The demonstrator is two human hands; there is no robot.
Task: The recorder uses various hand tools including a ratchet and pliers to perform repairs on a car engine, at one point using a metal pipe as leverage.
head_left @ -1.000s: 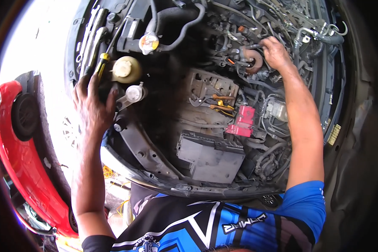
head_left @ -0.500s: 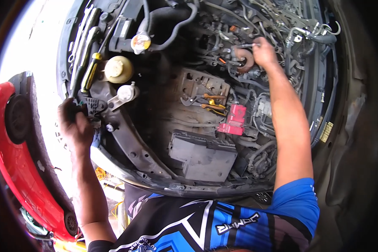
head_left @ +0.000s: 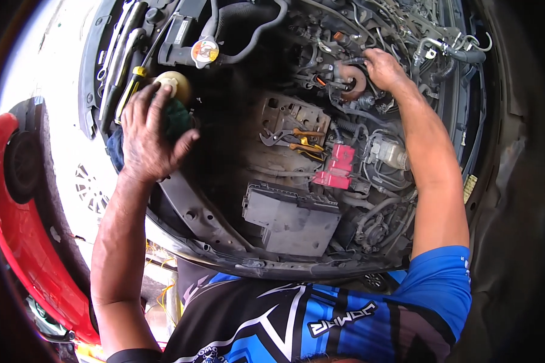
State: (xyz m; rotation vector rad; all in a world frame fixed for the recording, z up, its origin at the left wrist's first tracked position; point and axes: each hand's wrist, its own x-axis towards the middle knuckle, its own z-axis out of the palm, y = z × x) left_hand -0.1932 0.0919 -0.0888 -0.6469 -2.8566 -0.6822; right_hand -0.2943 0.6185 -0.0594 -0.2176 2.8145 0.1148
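My left hand (head_left: 144, 130) is spread over the front-left corner of the engine bay, fingers stretched and thumb apart. Its fingertips overlap a yellowish round reservoir (head_left: 178, 85), and I cannot tell whether they touch it. Something dark green (head_left: 178, 118) shows beside the palm, its kind unclear. A yellow-and-black screwdriver (head_left: 129, 91) lies close to those fingers. At the far right, my right hand (head_left: 386, 69) is closed among hoses and wiring. A short dark cylindrical piece (head_left: 353, 61) meets its fingertips, next to a brownish round part (head_left: 352, 81); what the fingers grip is hidden.
Wrenches (head_left: 116, 51) lie along the left edge. Pliers with yellow-orange handles (head_left: 306, 142) rest on a metal bracket (head_left: 278, 112) mid-bay. Nearer stand a red cover (head_left: 337, 166) and a grey box (head_left: 293, 221). A radiator cap (head_left: 204, 52) sits at the back; a red car (head_left: 36, 242) is outside.
My left hand has moved right and away from me, from the bay's left edge toward the reservoir, and its fingers have spread. My right hand stays near the same spot, slightly shifted.
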